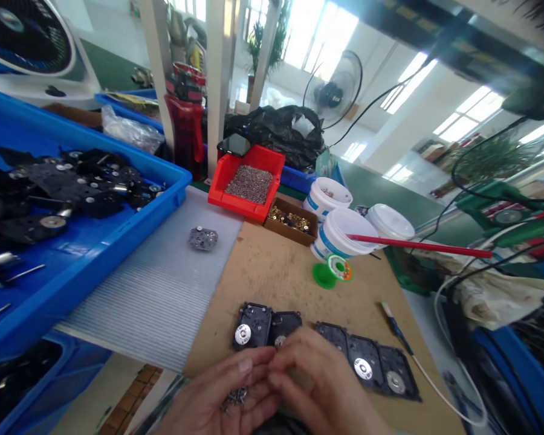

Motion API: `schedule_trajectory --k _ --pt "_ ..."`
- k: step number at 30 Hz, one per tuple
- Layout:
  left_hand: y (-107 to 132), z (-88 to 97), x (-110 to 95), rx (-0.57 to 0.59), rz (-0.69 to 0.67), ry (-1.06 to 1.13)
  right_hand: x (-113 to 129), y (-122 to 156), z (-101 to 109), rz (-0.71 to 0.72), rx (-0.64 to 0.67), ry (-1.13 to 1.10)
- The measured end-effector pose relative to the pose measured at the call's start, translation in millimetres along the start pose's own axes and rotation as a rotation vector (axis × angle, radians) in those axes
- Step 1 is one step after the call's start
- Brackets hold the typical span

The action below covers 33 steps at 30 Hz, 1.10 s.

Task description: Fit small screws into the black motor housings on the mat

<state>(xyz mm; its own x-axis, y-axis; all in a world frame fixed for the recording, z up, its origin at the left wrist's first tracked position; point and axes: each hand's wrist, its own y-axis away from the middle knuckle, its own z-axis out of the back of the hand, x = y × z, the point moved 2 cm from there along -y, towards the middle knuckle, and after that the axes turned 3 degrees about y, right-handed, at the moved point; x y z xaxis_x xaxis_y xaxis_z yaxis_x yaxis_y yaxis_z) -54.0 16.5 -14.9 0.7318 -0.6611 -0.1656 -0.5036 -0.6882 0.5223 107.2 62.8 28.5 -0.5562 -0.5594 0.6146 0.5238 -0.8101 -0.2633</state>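
Observation:
My left hand [226, 393] is turned palm up and cupped around a small pile of metal screws [236, 396]. Its fingertips meet my right hand [320, 380], whose thumb and fingers are pinched together; whatever they grip is hidden. Just beyond the hands lie black plastic housings with round metal discs: one at the left [254, 326], and a second [286, 323] beside it, partly covered by my right hand. To the right, a row of similar housings [366, 362] lies edge to edge on the cardboard sheet [272, 266].
A blue tray [131, 241] of black assemblies stands at left. At the back are a red bin [217, 196] of small metal parts, a brown box [278, 232] of brass pieces and white tubs [340, 241]. A green solder spool [325, 277] and soldering iron [396, 329] lie at right.

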Motion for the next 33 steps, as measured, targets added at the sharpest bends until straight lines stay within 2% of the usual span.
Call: schedule_trajectory --k 3,6,8,16,25,33 --pt "-5.2 -7.2 7.1 0.019 0.027 -0.007 -29.5 -14.4 15.9 -0.079 0.024 0.197" --pt "-9.1 -12.5 13.4 0.025 -0.006 -0.007 -49.9 -23.8 16.0 0.006 0.079 0.328" --pt "-11.0 -14.3 16.5 0.032 -0.039 0.005 -54.3 -26.2 12.2 0.046 0.099 0.349" --pt "-16.0 -10.7 22.2 0.017 -0.057 0.046 -47.4 -21.7 3.6 0.138 0.124 0.498" --pt "-17.7 -10.8 20.8 0.004 -0.055 0.053 -38.0 -22.1 3.6 0.313 0.259 0.593" --pt "-17.1 -12.1 18.1 -0.048 -0.052 0.013 -35.2 -20.2 -1.0 0.198 0.257 0.635"
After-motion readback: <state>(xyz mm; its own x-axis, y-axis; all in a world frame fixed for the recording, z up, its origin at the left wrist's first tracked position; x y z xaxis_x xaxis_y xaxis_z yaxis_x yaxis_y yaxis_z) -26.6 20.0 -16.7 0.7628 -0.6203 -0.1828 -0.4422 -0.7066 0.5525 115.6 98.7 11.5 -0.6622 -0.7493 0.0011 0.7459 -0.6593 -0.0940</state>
